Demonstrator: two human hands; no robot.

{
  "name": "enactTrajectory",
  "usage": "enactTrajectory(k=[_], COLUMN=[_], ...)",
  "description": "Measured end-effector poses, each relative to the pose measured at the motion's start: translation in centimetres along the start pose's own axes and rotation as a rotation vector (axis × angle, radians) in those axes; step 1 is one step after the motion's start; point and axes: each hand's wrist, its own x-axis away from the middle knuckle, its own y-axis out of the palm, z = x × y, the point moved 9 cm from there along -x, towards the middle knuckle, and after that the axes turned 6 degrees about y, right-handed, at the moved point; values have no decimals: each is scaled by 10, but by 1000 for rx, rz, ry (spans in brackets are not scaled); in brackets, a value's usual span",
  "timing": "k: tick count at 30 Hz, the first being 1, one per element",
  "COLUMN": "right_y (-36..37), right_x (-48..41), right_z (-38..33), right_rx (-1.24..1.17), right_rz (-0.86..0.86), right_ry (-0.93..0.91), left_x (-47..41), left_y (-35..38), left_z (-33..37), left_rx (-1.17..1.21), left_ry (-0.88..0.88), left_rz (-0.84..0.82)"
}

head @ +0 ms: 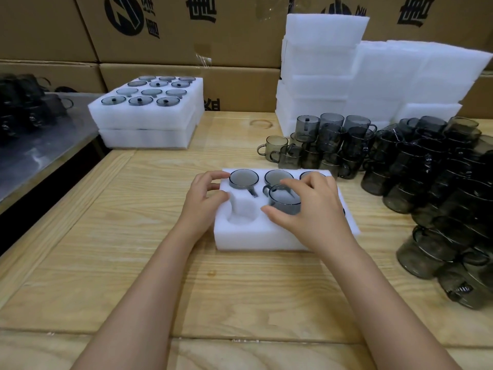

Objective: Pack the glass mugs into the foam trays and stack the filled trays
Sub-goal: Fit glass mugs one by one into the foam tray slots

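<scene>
Mugs (437, 182) right of tray (266, 236)

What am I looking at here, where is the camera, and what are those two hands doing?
There is no machine here: a person works bare-handed, and the one picture comes from a camera worn on their head, looking down. On the pale wooden table lies a white foam tray with round slots. The right hand has its fingers around a smoky grey glass mug at a near-row slot. The left hand rests on the tray's left edge. A pile of loose grey mugs sits at right, and a stack of two foam trays, the top one filled, at back left.
</scene>
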Motion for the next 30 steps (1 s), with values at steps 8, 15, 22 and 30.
enactTrajectory(k=[8,15,22,30], right_y=[-15,40,71,71], right_x=[-10,-49,-36,-35], right_z=[1,-19,-3,-9], right_rx=[-203,316,728,502], right_rz=[-95,-450,-501,-462], right_ry=[4,-111,-172,-180], left_x=[-7,-14,-7,-2], left_y=[-9,87,130,104], left_z=[30,111,69,79], left_rx=[-252,-330,-727,-888], left_ry=[164,423,391,442], left_rz=[159,-248,-453,-291])
